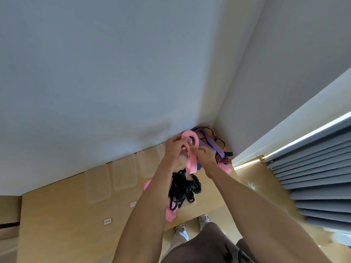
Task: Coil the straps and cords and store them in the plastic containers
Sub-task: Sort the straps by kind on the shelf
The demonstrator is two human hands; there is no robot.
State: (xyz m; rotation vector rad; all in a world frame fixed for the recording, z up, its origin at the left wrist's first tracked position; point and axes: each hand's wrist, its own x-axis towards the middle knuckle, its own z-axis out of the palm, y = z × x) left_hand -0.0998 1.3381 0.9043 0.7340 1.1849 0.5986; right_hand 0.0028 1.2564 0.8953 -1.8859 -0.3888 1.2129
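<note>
Both my hands are raised over the wooden table near the wall corner. My left hand holds a loop of the pink strap wound around its fingers. My right hand pinches the same pink strap just below the loop. The strap's tail hangs down past my arms to the table edge. A tangle of black cord with a metal ring lies on the table under my wrists. Purple and red-striped straps are heaped in the corner behind my hands.
Three clear plastic containers lie in a row along the wall at the back of the table. Small white labels are stuck on the tabletop. Grey curtains hang at the right. My feet stand below the table edge.
</note>
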